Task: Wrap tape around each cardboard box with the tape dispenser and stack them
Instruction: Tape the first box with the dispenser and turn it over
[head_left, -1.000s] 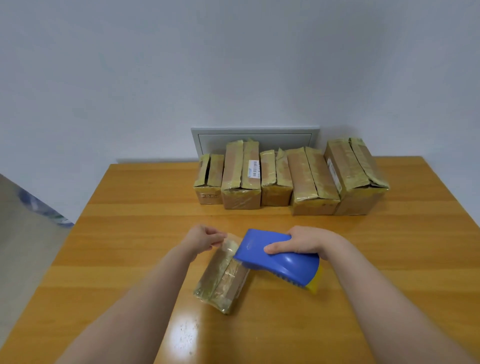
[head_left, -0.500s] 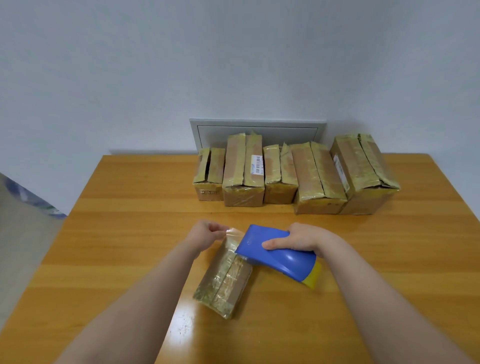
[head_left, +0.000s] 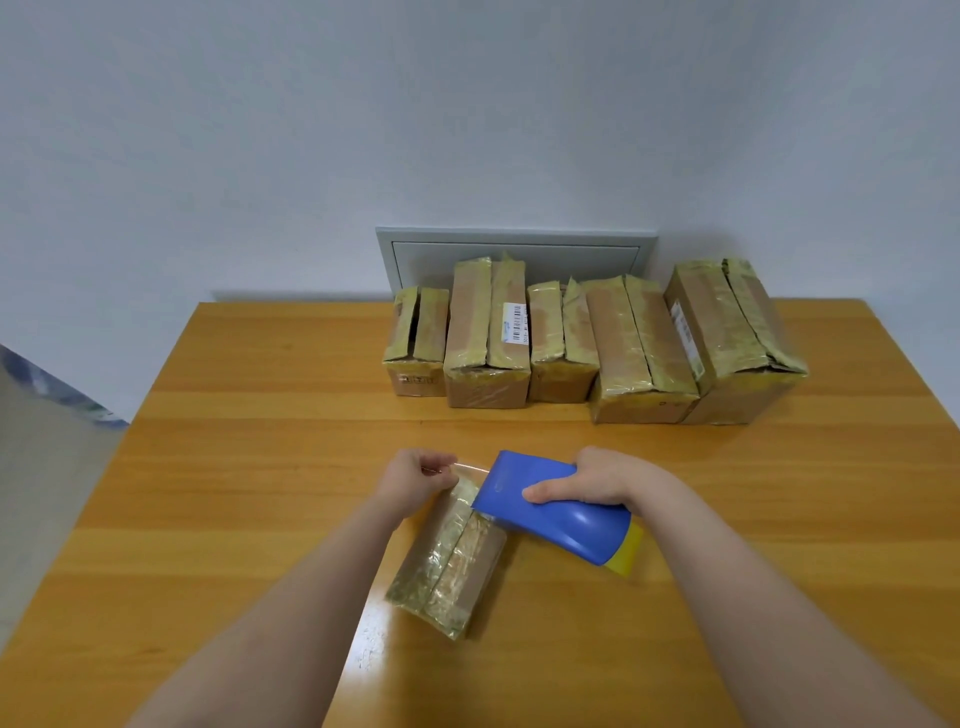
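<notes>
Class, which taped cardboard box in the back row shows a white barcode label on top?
The second taped cardboard box from the left; the barcode label sits on its top flap.

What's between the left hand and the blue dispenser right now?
In the head view, a short stretch of clear tape spans from the left hand to the dispenser.

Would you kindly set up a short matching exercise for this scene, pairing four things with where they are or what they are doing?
Things:
1. left hand
2. right hand
3. small box
4. five taped boxes

States:
A. lined up at the table's far edge
B. grips the blue tape dispenser
C. pinches the pulled-out clear tape
D. lies on the table between the forearms

Pairs: 1-C, 2-B, 3-D, 4-A
</notes>
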